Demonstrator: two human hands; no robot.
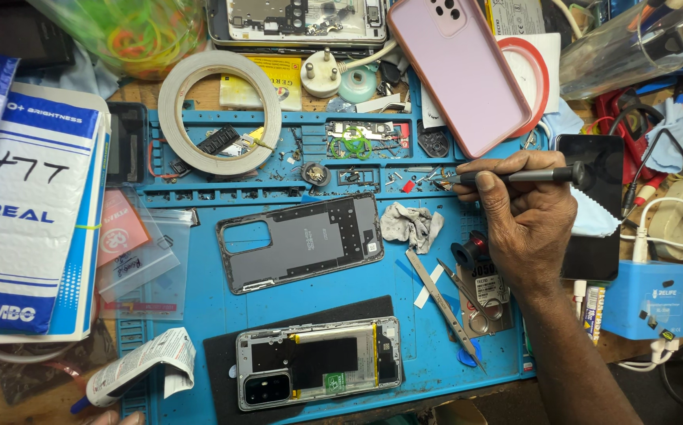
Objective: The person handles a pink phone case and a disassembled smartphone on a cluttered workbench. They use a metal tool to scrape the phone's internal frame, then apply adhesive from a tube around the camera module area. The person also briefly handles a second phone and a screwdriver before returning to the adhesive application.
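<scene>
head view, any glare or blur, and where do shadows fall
Head view: light is even and most of the bench is sharp; the right hand with the screwdriver throws only a soft shadow on the blue mat; mild sheen on the pink case and plastic bags; the frame edges bend slightly, like a wide lens; the left hand is barely visible at the bottom edge.

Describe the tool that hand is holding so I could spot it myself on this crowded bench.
Start at the blue work mat covering the bench and go to its upper right edge, where the right hand rests. Pinched in it is a slim grey screwdriver lying level, tip pointing left into the small-parts trays. Unlike the tweezers lying loose lower down, it has a dark round cap.
</scene>
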